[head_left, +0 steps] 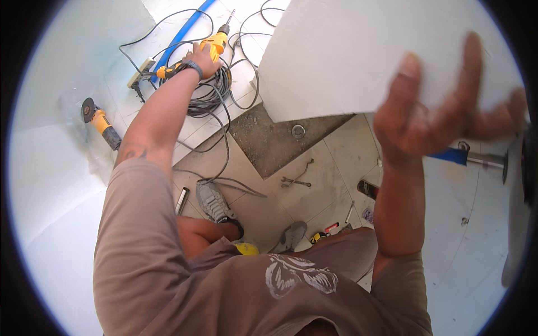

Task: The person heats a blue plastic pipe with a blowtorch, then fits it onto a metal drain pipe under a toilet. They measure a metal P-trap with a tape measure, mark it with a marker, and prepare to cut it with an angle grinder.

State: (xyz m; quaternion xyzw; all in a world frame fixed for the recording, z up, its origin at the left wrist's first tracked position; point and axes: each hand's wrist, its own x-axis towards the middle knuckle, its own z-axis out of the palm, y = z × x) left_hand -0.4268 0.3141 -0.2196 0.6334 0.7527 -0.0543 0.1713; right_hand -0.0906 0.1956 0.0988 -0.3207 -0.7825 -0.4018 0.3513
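Observation:
At the upper left my left hand (206,63) is closed round a yellow power drill (216,42), its bit pointing away from me. A coil of black cable (216,95) lies just below and beside that hand. Near the wrist is another yellow-and-black tool (169,71), partly hidden by the arm. My right hand (443,112) is raised at the right, blurred, with its fingers spread and nothing visible in them. Behind it stands a large white panel or box (358,56); whether the hand touches it I cannot tell.
An angle grinder (102,124) lies at the left, with a power strip (140,74) and a blue pipe (179,38) farther off. Wrenches (297,182), a phone-like dark object (367,189) and a yellow tape measure (319,238) lie on the tiles. Loose cable (227,151) runs by my shoe (214,200).

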